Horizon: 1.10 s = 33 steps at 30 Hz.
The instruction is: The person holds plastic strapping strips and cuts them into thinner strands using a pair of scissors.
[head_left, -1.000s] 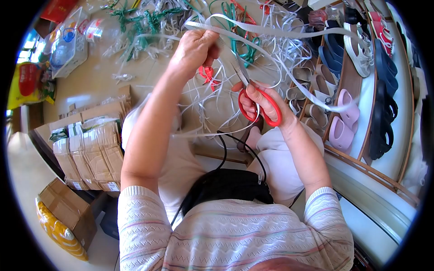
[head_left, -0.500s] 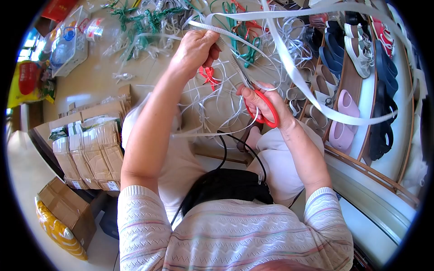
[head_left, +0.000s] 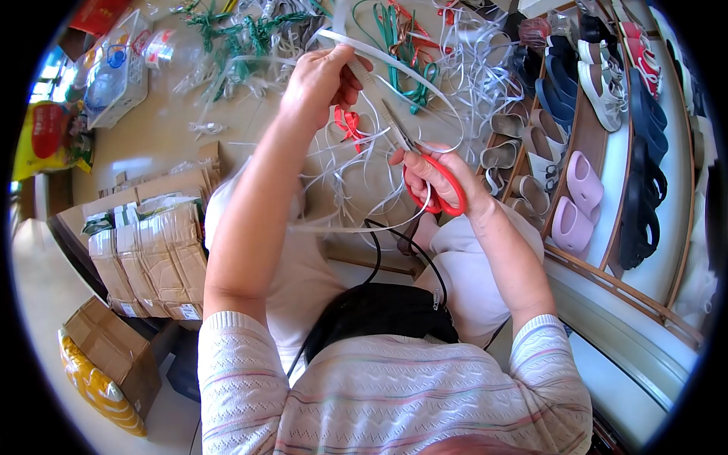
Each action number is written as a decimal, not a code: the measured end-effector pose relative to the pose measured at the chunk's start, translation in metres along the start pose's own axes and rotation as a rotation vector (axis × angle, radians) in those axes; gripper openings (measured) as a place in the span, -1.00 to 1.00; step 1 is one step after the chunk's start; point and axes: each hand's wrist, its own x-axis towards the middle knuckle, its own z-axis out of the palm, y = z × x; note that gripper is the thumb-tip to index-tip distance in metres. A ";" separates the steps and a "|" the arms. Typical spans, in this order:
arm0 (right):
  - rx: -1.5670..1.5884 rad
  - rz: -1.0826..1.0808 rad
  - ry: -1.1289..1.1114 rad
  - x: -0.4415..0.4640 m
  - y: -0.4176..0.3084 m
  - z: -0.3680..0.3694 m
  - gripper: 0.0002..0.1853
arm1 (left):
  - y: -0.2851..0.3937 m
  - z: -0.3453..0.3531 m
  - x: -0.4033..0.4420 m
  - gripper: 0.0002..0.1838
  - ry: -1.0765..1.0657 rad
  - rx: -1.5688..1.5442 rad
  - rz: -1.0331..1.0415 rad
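My left hand [head_left: 320, 85] is closed, thumb and fingers pinching a white plastic strap [head_left: 377, 51] above the floor. The strap curls from this hand toward the right. In my right hand [head_left: 444, 173] are red-handled scissors [head_left: 456, 187], its fingers in the loops and the metal blades pointing up and left toward my left hand. How far the blades stand apart is hard to make out. Thin white strips hang around the scissors. On the floor between my hands lies a knotted red ribbon [head_left: 348, 123].
Tangled white strips [head_left: 485, 68] and green cords [head_left: 258, 32] lie on the floor ahead. At right stands a shoe rack [head_left: 588, 140] with slippers and sneakers. Flattened cardboard [head_left: 155, 254] leans at left, near a cardboard box [head_left: 114, 341]. A black bag [head_left: 383, 311] rests at my waist.
The big loop of white strap that swept over the shoe rack has dropped out of that area. My left hand has shifted slightly left; the scissors have moved slightly left.
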 end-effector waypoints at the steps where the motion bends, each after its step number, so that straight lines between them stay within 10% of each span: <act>1: 0.089 0.024 -0.034 0.000 0.001 0.000 -0.54 | -0.001 -0.001 0.002 -0.65 -0.004 -0.047 -0.051; 17: 0.156 0.224 -0.125 -0.015 -0.004 -0.014 -0.54 | -0.005 0.000 0.009 -0.75 0.314 0.517 0.156; 25: 0.328 -0.419 0.001 -0.017 -0.027 -0.060 -0.54 | -0.015 0.009 0.010 -0.76 0.413 0.989 0.434; 33: -0.110 -0.395 0.258 0.015 -0.037 -0.045 -0.58 | -0.026 0.028 0.001 -0.79 0.244 1.199 0.475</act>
